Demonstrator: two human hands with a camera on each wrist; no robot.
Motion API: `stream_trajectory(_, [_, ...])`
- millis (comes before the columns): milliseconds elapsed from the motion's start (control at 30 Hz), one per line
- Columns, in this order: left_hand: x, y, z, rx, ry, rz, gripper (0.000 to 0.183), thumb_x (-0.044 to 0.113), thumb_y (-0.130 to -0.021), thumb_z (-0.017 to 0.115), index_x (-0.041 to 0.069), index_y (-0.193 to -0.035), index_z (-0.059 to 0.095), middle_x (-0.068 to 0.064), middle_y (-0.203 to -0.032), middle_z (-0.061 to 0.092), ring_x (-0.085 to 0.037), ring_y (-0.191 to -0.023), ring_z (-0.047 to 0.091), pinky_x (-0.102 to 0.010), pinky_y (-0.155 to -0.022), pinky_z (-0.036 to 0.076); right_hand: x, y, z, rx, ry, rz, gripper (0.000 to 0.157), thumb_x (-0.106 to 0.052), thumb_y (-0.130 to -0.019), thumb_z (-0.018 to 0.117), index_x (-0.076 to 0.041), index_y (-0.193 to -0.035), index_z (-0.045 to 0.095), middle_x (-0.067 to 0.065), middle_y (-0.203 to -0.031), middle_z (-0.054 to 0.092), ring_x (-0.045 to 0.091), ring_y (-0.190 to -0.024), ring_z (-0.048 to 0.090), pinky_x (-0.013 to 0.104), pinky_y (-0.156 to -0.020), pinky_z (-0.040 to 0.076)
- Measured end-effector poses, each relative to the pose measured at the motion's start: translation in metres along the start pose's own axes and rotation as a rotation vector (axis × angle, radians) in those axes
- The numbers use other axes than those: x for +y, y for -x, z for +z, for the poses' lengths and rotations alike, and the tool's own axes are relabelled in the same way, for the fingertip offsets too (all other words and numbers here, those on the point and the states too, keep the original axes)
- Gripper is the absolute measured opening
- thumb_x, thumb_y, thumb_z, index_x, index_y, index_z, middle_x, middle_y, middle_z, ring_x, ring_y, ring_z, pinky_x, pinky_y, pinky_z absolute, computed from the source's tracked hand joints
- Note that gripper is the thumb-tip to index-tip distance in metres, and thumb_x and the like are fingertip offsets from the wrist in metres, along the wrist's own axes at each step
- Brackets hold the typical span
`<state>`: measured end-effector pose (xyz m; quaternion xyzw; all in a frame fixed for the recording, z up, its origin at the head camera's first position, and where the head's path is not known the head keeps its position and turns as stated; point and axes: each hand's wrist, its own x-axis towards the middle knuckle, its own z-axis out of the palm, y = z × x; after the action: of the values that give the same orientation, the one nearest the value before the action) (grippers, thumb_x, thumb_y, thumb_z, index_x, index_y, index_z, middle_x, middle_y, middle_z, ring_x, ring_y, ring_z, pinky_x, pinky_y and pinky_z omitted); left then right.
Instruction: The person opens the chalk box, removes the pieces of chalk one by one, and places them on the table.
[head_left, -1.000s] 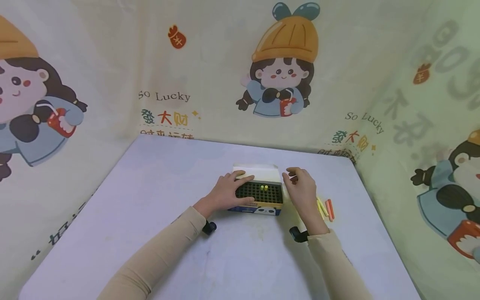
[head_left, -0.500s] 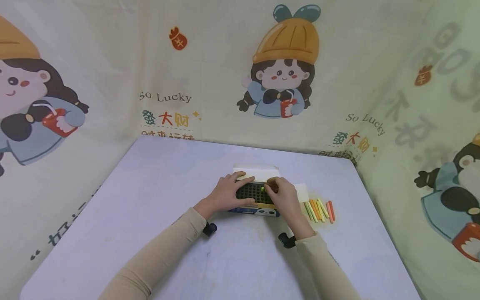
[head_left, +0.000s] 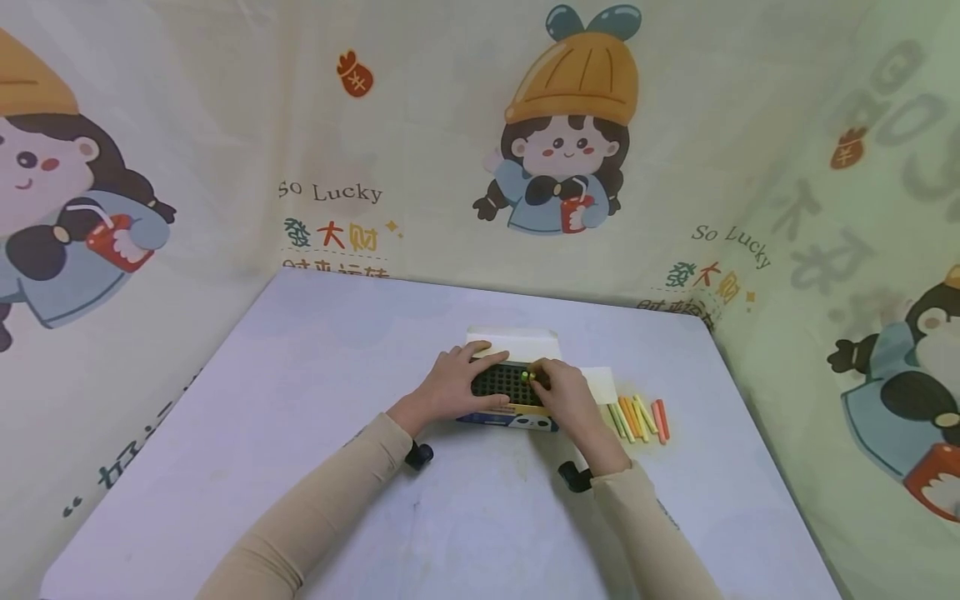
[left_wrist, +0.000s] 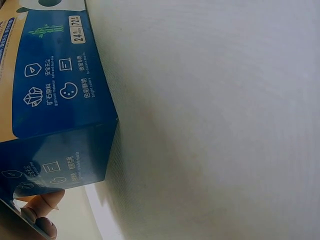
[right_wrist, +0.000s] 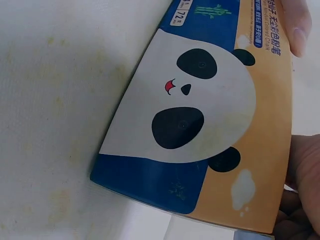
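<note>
A blue and yellow chalk box (head_left: pixel 504 419) with a panda on its front stands on the table, its lid folded back. Inside is a dark holder (head_left: pixel 498 383) with rows of holes. My left hand (head_left: pixel 452 383) spans the box's left end, gripping it with the thumb along the front edge and a finger along the back. At the right of the holder my right hand (head_left: pixel 564 393) pinches a yellow-green chalk stick (head_left: pixel 532 377), mostly hidden by the fingers. Just left of it another green chalk stick (head_left: pixel 524 377) stands in a hole.
Right of the box lie several loose green, orange, yellow and red chalk sticks (head_left: pixel 637 419). A white box flap (head_left: pixel 601 386) sticks out on that side. The open lid (head_left: pixel 517 343) lies back behind the box. Yellowish dust marks the white table (head_left: pixel 315 375).
My right hand has come from beside the box to the holder and taken hold of a chalk stick there. The left hand stays on the box.
</note>
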<state>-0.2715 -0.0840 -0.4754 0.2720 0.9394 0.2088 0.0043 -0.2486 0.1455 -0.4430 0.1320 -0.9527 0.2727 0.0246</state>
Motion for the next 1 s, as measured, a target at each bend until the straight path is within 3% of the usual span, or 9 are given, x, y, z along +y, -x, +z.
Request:
stream_trajectory(600, [-0.0003, -0.0005, -0.0015, -0.015, 0.020, -0.011, 0.082, 0.075, -0.091, 0.059, 0.039, -0.161, 0.036, -0.006, -0.166, 0.032, -0.038, -0.137, 0.046, -0.061, -0.105, 0.037, 0.0022, -0.0028, 0.0009, -0.022, 0.048, -0.017, 0.012, -0.008, -0.103, 0.064, -0.007, -0.115, 0.066, 0.011, -0.108, 0.075, 0.024, -0.094, 0.072, 0.040, -0.081, 0.059])
stream_trajectory(733, [0.0009, -0.0002, -0.0024, -0.016, 0.015, -0.019, 0.081, 0.075, -0.091, 0.059, 0.040, -0.161, 0.036, -0.006, -0.166, 0.032, -0.038, -0.138, 0.046, -0.061, -0.106, 0.037, 0.0021, -0.0019, 0.0007, -0.008, 0.043, -0.022, 0.010, -0.011, -0.105, 0.063, -0.008, -0.115, 0.063, 0.010, -0.102, 0.074, 0.020, -0.084, 0.069, 0.036, -0.072, 0.056])
stream_trajectory(867, [0.0016, 0.0003, -0.0026, -0.013, 0.008, -0.018, 0.080, 0.074, -0.091, 0.060, 0.041, -0.161, 0.037, -0.007, -0.166, 0.033, -0.038, -0.137, 0.046, -0.062, -0.106, 0.037, 0.0034, -0.0023, 0.0006, 0.001, 0.008, -0.025, 0.011, -0.016, -0.108, 0.058, -0.009, -0.116, 0.054, 0.014, -0.097, 0.074, 0.017, -0.063, 0.061, 0.031, -0.056, 0.048])
stream_trajectory(1000, [0.0019, 0.0010, -0.0020, -0.019, 0.010, -0.024, 0.081, 0.075, -0.091, 0.060, 0.041, -0.161, 0.036, -0.007, -0.166, 0.032, -0.038, -0.138, 0.046, -0.062, -0.106, 0.037, 0.0048, -0.0028, 0.0005, 0.003, -0.041, -0.005, 0.015, -0.021, -0.110, 0.054, -0.010, -0.119, 0.048, 0.017, -0.099, 0.076, 0.017, -0.055, 0.055, 0.031, -0.052, 0.044])
